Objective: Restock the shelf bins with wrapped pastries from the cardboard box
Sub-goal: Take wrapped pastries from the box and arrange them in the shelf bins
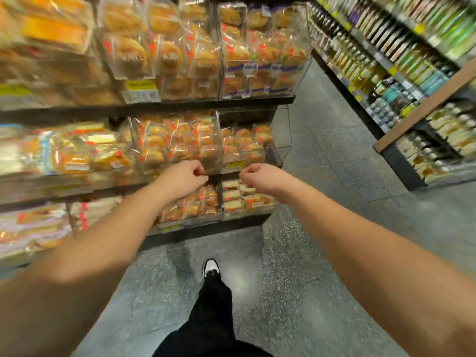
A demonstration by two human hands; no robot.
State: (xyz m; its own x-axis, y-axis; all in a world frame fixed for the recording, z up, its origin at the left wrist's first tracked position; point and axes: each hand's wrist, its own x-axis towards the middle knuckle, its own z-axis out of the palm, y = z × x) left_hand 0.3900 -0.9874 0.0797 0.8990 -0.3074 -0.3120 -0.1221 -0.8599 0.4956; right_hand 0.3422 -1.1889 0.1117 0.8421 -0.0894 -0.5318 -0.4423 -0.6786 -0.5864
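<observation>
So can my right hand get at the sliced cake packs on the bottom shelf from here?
Probably yes. The right hand hovers in front of the shelf just above the cake packs, fingers curled and holding nothing, and nothing stands between them. The bin above overhangs slightly.

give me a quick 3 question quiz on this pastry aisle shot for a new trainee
1. True or false: the cardboard box is in view.
2. Which middle-shelf clear plastic bin looks less full: A) the left bin of wrapped golden pastries, B) the right bin beside it?
3. What does each hand have in its grip?

Key
1. False: only the shelves, the grey speckled floor and one black-and-white shoe show.
2. B: dark empty space shows above its pastries.
3. Nothing: the left hand and right hand are curled, empty, in front of the bins.
</observation>
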